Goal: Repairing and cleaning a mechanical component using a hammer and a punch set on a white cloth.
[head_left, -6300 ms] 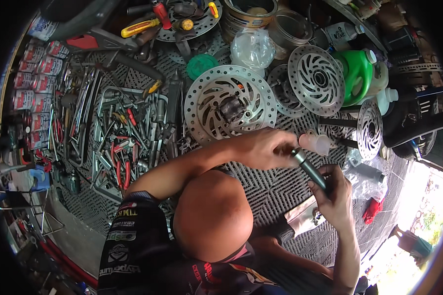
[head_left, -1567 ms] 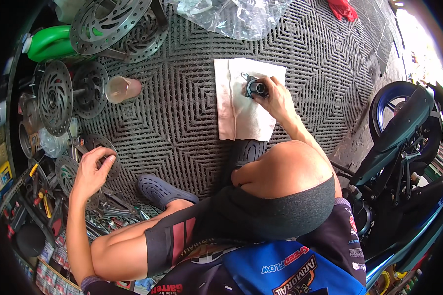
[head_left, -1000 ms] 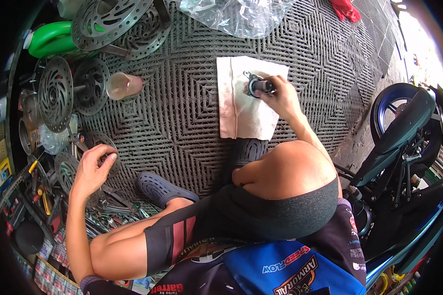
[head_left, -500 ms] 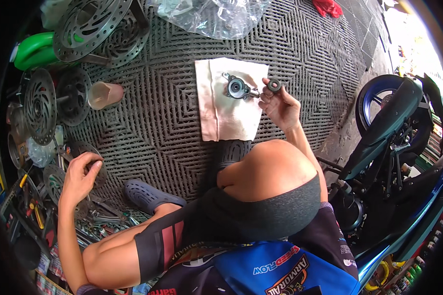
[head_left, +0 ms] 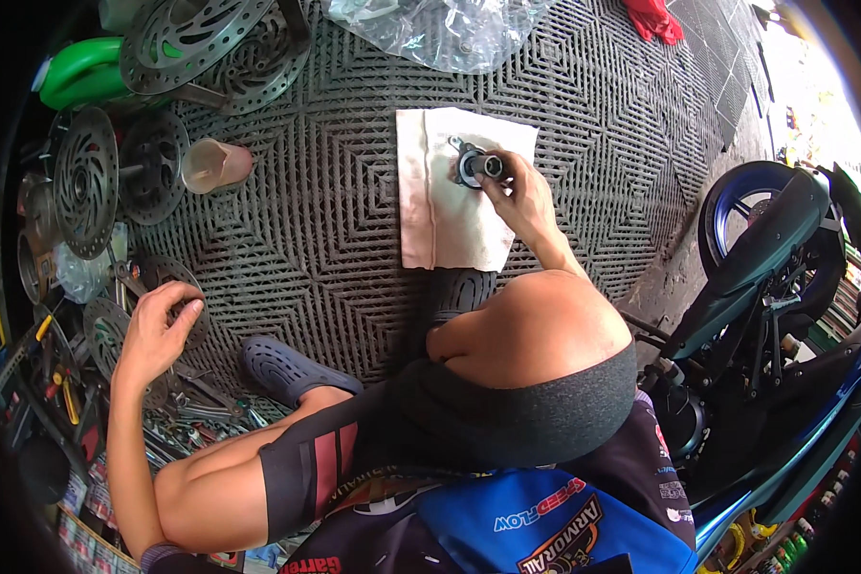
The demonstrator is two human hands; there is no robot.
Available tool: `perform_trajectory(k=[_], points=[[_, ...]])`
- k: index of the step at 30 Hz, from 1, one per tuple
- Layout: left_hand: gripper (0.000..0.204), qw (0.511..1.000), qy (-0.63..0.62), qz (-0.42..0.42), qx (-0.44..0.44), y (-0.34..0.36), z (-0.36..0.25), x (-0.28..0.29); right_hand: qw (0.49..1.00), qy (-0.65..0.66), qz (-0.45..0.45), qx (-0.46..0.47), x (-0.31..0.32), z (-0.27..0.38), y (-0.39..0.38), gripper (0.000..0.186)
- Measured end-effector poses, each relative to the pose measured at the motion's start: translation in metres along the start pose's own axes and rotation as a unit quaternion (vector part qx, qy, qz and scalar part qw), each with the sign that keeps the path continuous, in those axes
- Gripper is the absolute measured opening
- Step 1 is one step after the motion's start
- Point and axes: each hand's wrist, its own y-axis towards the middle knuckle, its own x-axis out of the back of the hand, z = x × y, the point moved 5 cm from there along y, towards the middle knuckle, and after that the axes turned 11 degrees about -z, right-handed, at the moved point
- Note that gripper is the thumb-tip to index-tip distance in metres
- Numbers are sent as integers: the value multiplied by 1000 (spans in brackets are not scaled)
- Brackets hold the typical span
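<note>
On a white cloth (head_left: 461, 237) lies a round dark metal part (head_left: 466, 165) with a small lug at its upper left. My right hand (head_left: 526, 204) pinches a dark hollow cylinder (head_left: 494, 166), socket-like, over that part's right side. The cylinder's open end faces up; whether its lower end touches the part is hidden. My left hand (head_left: 153, 330) hangs at the left with its fingers loosely bent and the thumb apart, nothing seen in it. Close to its fingertips is a brake disc (head_left: 193, 325); contact cannot be made out.
Several brake discs (head_left: 84, 182) stand at the left, near a cup (head_left: 222, 165) and a green bottle (head_left: 81, 75). Loose tools (head_left: 206, 407) lie below my left hand. Clear plastic (head_left: 440, 33) lies at the back, a red cloth (head_left: 652, 19) beyond. A motorcycle (head_left: 756, 277) stands right.
My right hand has moved left with the dark cylinder, from beside the round metal part to over it. My left hand keeps nearly the same place. The view has shifted slightly.
</note>
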Motion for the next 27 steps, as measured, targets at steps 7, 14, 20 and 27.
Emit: perform_trajectory(k=[7, 14, 20, 27], points=[[21, 1000, 1, 6, 15, -4, 5, 0, 997, -69, 24, 30, -5, 7, 0, 43], [21, 1000, 4, -6, -15, -1, 7, -1, 997, -63, 37, 5, -6, 7, 3, 43], [20, 1000, 5, 2, -2, 2, 4, -2, 997, -71, 32, 20, -7, 2, 3, 44], [20, 1000, 4, 0, -8, 2, 3, -4, 997, -67, 16, 24, -8, 1, 3, 40]])
